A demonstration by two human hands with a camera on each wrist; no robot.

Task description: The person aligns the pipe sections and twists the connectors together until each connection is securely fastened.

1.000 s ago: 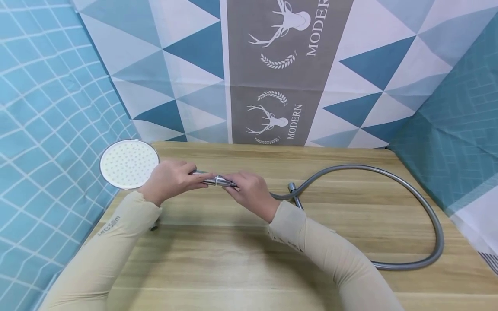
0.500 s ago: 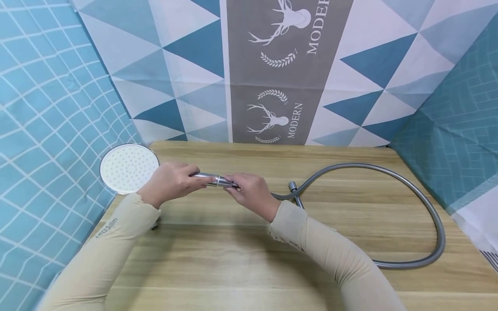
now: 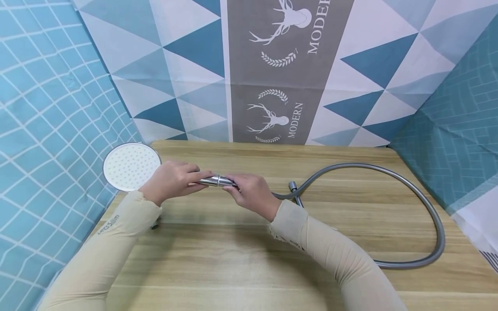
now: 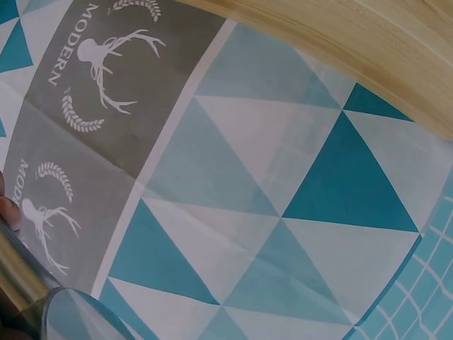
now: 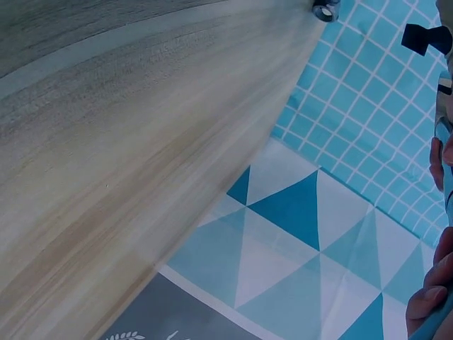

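A round shower head [image 3: 130,166] with a white, dotted spray face is held above the left end of the board, its face toward the head camera. My left hand [image 3: 173,179] grips its chrome handle [image 3: 209,180]. My right hand [image 3: 253,192] pinches the chrome hose connector [image 3: 226,182], which meets the handle end in line. From behind the right hand a grey shower hose [image 3: 437,224] runs in a wide loop to the right. In the left wrist view, shiny chrome [image 4: 25,276] and fingertips [image 4: 8,212] show at the lower left corner.
Everything is over a wooden tabletop [image 3: 233,268]. A metal tube fitting [image 3: 292,186] lies by the hose, right of the right hand. A small dark fitting [image 3: 155,224] shows beside the left cuff. Blue tiled sheeting [image 3: 39,129] borders the left side, and a patterned cloth stands behind.
The shower head has tilted a little and shifted slightly right, and its handle has turned slightly at the joint. Both hands keep their hold; the hose loop has barely moved.
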